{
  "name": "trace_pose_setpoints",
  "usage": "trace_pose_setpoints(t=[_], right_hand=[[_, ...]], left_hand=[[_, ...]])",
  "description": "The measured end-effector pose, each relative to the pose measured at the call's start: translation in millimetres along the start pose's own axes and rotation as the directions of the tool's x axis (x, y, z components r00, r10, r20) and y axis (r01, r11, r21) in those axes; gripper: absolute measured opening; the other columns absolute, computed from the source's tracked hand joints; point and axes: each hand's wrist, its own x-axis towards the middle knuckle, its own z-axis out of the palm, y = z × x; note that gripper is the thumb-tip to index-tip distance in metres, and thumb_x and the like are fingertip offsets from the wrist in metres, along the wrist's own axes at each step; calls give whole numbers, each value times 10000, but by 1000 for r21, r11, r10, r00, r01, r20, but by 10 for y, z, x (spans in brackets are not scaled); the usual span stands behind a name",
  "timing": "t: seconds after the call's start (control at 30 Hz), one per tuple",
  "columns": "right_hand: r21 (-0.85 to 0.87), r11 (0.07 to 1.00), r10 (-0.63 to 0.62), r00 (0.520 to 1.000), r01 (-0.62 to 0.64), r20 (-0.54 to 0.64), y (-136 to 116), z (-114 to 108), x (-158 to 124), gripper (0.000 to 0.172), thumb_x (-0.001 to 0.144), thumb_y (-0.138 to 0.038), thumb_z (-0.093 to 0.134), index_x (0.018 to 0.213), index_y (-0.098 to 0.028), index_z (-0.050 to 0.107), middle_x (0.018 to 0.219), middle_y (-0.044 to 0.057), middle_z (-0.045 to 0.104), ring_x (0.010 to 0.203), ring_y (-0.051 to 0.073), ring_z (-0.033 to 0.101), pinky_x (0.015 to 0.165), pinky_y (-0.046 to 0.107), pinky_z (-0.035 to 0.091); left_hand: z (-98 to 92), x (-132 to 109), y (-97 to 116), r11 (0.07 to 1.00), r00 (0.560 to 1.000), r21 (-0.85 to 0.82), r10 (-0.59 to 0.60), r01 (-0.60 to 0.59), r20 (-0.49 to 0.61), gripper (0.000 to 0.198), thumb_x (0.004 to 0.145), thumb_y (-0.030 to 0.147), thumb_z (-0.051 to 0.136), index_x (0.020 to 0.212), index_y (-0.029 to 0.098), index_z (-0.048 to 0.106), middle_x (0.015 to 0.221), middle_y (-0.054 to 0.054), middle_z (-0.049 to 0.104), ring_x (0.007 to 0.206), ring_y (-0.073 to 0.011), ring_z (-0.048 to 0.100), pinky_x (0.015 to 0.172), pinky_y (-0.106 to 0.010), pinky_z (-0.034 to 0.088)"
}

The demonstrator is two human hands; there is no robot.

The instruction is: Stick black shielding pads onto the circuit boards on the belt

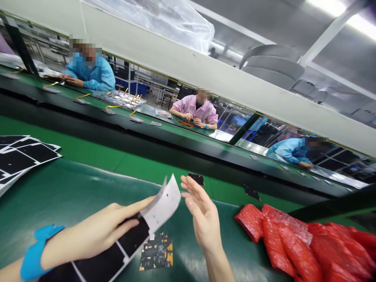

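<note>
My left hand (pixel 126 223), with a blue band at the wrist, grips a sheet of black die-cut stickers (pixel 102 260) on white backing. The far end of the sheet curls up and shows its pale side. Close to that curled edge, my right hand (pixel 204 215) is raised with its fingers apart and nothing seen in it. Below, between the hands, a dark circuit board (pixel 157 252) with gold-coloured patches lies flat on the green table mat (pixel 96 188). The sheet partly overlaps the view of the board's left side.
More black sticker sheets (pixel 26 154) lie at the far left. Red plastic-wrapped packets (pixel 293 239) pile up at the right. Dark boards (pixel 196 179) sit on the green strip beyond the mat. Co-workers (pixel 196 109) sit across the line, under a long white beam (pixel 164 58).
</note>
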Motion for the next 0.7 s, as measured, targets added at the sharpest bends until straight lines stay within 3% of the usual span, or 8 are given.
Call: trace_pose_setpoints(t=[0.13,0.23,0.3,0.37,0.47,0.57,0.6,0.7], right_hand=[[-11,995,102,973,-102,207,-168,8,147,502,780,-285,785,1268,-271,669,1170,69,725,897,176,678,774,296,575],[-84,986,157,961,-141,227,-243,33,166,281,766,-277,784,1041,-228,753,931,31,749,749,147,648,687,260,535],[-140,986,113,975,-87,193,-266,49,136,73,793,-265,760,840,-210,755,782,8,730,695,143,629,639,250,505],[-228,971,-36,989,69,143,-284,67,78,56,812,-207,750,758,-213,738,735,-6,727,662,137,618,620,250,488],[-382,842,-365,924,381,116,-319,64,-43,200,843,-58,688,896,-239,753,794,-1,751,705,150,651,662,279,505],[-493,733,-538,843,468,-1,-335,-46,-184,359,835,20,647,1040,-260,738,838,15,740,763,177,666,673,314,516],[-525,724,-552,832,448,-50,-320,-106,-237,361,830,19,652,1040,-260,740,831,18,733,764,186,666,659,320,516],[-624,674,-557,827,395,-78,-174,-298,-432,324,826,7,654,1004,-245,755,808,27,725,734,202,671,627,332,525]], left_hand=[[-80,-59,78,996,990,-66,-51,60,133,293,952,351,532,1168,273,713,1101,-31,710,936,-184,666,863,-201,521],[-97,-88,122,998,987,-65,-6,17,160,273,950,328,517,1103,264,734,1099,-41,705,978,-193,658,912,-235,519],[-87,-111,109,999,991,-48,4,3,137,234,939,321,530,956,251,752,898,-34,713,891,-195,670,840,-223,535],[-67,-123,64,999,992,-31,-16,20,124,224,931,333,545,874,243,742,764,-21,689,783,-189,671,737,-199,536],[-49,-101,-25,998,993,-47,-42,48,114,331,949,352,529,1235,277,678,1070,-27,724,915,-188,693,797,-191,540],[-67,-79,-92,968,988,-194,-149,156,50,635,979,381,502,1561,350,250,1540,11,412,1217,-202,603,1022,-266,482],[-79,-87,-110,935,980,-295,-199,197,25,708,973,397,517,1577,353,151,1559,8,378,1225,-210,600,1028,-302,485],[-119,-167,-187,734,938,-655,-329,179,-113,984,852,425,706,1588,310,63,1198,-22,704,943,-220,727,791,-330,607]])
